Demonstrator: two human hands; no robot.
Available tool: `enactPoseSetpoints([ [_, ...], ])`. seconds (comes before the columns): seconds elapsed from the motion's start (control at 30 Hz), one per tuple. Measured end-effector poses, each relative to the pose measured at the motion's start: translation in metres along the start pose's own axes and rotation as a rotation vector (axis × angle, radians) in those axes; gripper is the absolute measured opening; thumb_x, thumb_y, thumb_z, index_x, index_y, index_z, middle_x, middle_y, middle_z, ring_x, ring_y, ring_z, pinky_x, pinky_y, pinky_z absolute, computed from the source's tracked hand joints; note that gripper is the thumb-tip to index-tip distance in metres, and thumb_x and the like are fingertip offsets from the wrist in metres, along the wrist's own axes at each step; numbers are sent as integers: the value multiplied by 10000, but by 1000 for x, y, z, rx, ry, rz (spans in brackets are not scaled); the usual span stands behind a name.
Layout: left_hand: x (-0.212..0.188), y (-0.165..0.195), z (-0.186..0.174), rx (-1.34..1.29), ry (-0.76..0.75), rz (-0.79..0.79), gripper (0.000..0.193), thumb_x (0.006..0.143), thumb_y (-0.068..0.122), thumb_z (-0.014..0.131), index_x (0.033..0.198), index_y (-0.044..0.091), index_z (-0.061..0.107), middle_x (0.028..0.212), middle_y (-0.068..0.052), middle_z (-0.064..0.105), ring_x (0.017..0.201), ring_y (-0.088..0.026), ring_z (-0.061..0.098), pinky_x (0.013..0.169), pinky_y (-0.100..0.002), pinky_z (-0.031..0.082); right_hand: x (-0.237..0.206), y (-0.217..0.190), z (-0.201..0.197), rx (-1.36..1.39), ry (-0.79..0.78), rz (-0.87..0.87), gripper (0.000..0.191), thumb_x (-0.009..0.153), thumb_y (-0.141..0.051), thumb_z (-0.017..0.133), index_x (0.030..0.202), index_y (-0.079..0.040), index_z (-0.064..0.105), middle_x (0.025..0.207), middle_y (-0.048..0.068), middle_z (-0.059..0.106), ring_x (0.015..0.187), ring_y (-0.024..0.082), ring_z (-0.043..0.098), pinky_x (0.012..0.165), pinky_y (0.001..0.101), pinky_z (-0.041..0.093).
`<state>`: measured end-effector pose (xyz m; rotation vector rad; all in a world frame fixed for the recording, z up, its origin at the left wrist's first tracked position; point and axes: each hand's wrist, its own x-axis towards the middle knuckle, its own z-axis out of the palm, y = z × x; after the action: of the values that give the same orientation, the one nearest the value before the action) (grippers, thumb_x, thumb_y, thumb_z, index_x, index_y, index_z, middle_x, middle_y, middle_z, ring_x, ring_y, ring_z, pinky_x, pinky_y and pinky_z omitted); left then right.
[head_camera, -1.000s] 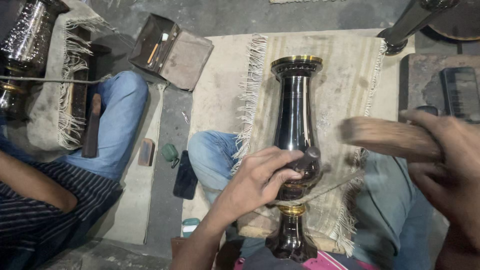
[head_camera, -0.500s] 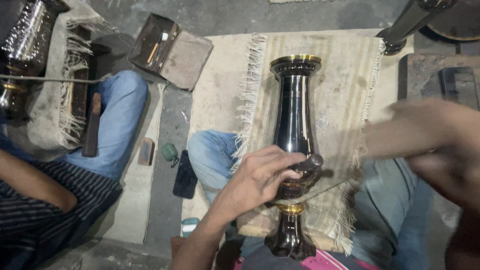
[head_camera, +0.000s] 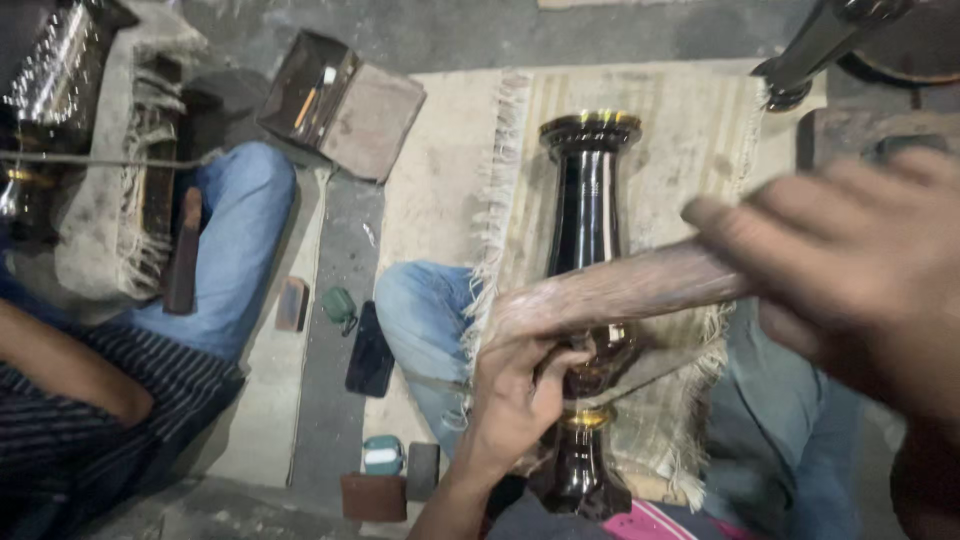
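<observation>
Wooden mallet (head_camera: 620, 290) has swung down from the right since a second ago — its head now meets the left hand (head_camera: 515, 385), which pinches a thin chisel against the dark vase (head_camera: 588, 300) lying mid-mat (head_camera: 690, 140). Right hand (head_camera: 850, 270) wraps the handle, blurred.

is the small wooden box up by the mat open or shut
Open. The wooden box on the floor beside the fringed mat has its lid swung out flat to one side, and slim tools show inside the tray.
</observation>
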<state>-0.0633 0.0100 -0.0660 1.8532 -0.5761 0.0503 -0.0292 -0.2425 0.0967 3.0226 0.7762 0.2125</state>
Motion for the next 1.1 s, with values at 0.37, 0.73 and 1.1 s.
enactPoseSetpoints([
  [0.37,-41,-34,60,124,510,19,306,886,-45,700,1178,23,638,1024,-152,727,903,-315,711,858,-434,568,17,-26,-7,-238,171,-181,342,778,-244,762,1106,-155,730,792,23,652,729,192,662,611,352,477],
  [0.73,-51,-42,36,-219,592,-182,306,935,-55,629,1232,-28,558,1085,-140,715,997,-177,696,878,-307,562,-39,7,72,196,176,122,434,639,-37,687,1067,-89,742,882,40,737,758,192,703,660,380,524],
  [1.1,-74,-33,18,-534,469,-314,278,973,-47,615,1226,1,511,1032,-134,712,949,-142,672,824,-265,553,-110,-22,197,1134,399,322,361,852,-166,775,1181,-48,687,1085,160,742,961,245,745,860,366,595],
])
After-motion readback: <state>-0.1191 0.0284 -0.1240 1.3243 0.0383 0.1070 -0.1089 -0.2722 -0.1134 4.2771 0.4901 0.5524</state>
